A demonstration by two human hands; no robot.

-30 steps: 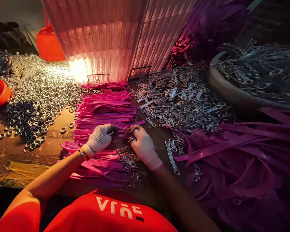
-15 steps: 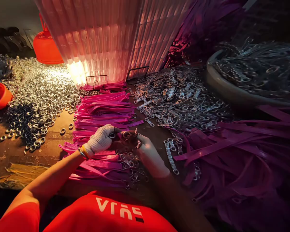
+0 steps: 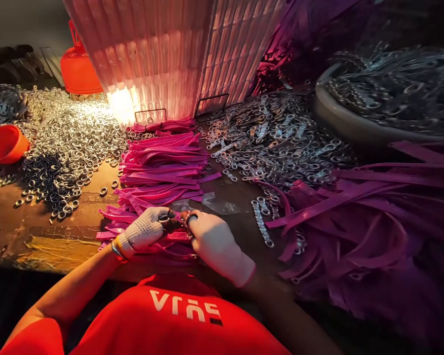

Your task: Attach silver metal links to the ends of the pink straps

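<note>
My left hand (image 3: 145, 229), in a dotted white knit glove with dark, worn fingertips, is closed in a pinch. A small metal ring (image 3: 165, 217) shows at its fingers. My right hand (image 3: 216, 244), in a plain white glove, has its fingers curled close to the left fingertips; a dark ring-like edge shows at its thumb, but its hold is hidden. Between the fingertips is a bit of pink. Below and behind both hands lie bundles of pink straps (image 3: 163, 177) on the brown table, partly covered by the hands.
Loose metal rings (image 3: 70, 148) are heaped at left, beside an orange cup (image 3: 6, 144) and under a red lamp (image 3: 80, 71). A ribbed translucent panel (image 3: 159, 59) stands behind. Linked metal pieces (image 3: 281, 133), a filled basin (image 3: 333, 113) and loose purple straps (image 3: 355, 217) are at right.
Both hands have come down closer to my body, and my right hand has turned over with its back showing. The ringed strap ends near me are now mostly covered.
</note>
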